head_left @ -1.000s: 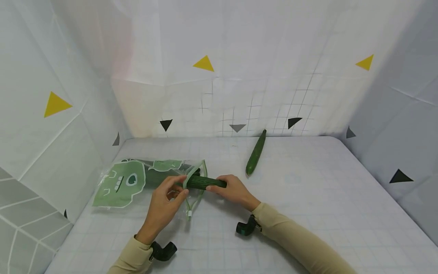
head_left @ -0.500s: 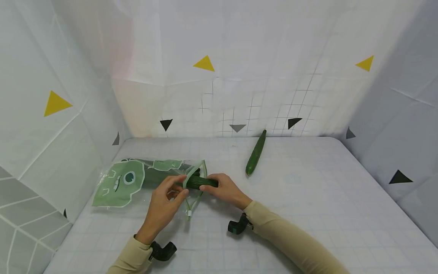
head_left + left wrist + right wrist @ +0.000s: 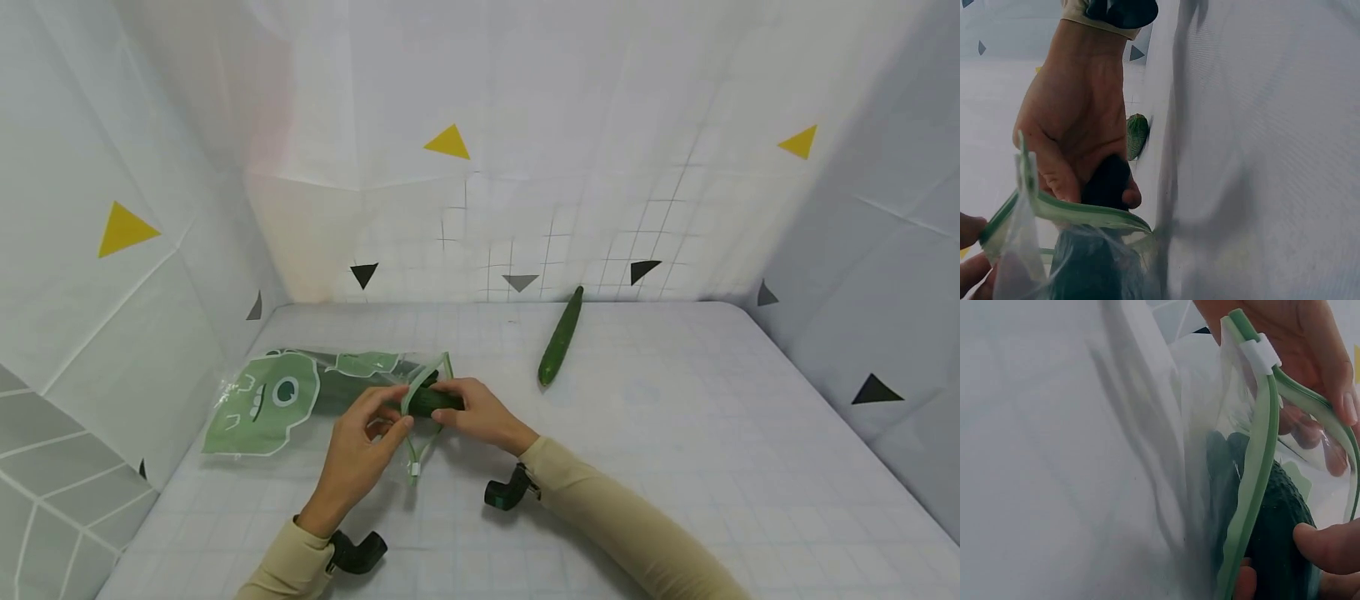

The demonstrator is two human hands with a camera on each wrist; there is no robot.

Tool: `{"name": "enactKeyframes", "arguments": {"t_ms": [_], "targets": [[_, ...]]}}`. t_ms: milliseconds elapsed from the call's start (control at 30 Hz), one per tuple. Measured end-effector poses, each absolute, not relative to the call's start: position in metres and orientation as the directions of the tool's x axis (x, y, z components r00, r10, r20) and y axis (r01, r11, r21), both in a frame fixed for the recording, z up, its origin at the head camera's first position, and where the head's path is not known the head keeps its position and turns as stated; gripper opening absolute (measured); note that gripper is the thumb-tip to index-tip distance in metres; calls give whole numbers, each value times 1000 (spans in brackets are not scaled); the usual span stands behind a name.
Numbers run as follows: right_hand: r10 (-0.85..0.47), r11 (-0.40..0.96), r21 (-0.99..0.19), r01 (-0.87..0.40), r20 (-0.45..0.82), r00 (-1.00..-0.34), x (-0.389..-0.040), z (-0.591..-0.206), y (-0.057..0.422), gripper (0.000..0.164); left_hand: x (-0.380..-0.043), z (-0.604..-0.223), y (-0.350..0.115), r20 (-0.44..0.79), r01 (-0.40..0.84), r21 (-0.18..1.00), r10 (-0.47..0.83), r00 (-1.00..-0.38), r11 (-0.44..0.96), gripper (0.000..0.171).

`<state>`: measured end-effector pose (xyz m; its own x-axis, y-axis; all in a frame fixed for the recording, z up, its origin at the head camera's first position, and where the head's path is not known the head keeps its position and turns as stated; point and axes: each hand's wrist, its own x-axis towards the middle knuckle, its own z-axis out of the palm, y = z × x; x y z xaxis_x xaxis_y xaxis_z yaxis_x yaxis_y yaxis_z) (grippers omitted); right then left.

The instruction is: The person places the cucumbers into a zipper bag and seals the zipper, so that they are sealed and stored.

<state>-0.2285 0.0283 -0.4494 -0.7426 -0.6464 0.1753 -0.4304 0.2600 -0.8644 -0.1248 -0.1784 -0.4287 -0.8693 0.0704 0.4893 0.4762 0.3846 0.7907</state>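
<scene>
A clear zip bag (image 3: 262,408) with a green cartoon print lies on the left of the table, its green-edged mouth held apart toward the right. My left hand (image 3: 358,454) pinches the near side of that rim between thumb and fingers. With my right hand (image 3: 483,414) I grip the end of a dark green cucumber (image 3: 435,402), most of whose length is inside the bag. In the right wrist view the bumpy cucumber (image 3: 1279,531) passes between the rim's two edges, below the white slider (image 3: 1261,355). Another dark green shape lies beside it in the bag.
A second cucumber (image 3: 561,337) lies at the back of the table, right of the bag, its stem end near the back wall. White sheets with yellow, black and grey triangles wall in the white table (image 3: 675,467). A black device sits on each wrist.
My right hand has moved left, pushing the cucumber deeper into the bag, so less of it sticks out. The left hand stays in place on the rim.
</scene>
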Motion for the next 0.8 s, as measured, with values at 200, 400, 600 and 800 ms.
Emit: {"name": "enactKeyframes", "arguments": {"t_ms": [200, 400, 600, 800], "targets": [[-673, 246, -841, -483, 210, -709, -229, -448, 17, 39, -127, -430, -179, 482, 468, 791, 68, -873, 394, 40], [-674, 220, -829, -514, 252, -695, -228, -448, 7, 35, -127, -430, -179, 481, 468, 794, 69, -874, 389, 40], [-667, 193, -843, -502, 262, -697, -228, -447, -2, 21, -127, -431, -180, 498, 485, 791, 68, -864, 373, 40], [-632, 157, -895, -417, 233, -739, -229, -453, -7, 24, -127, -430, -179, 470, 456, 812, 56, -881, 363, 45]]}}
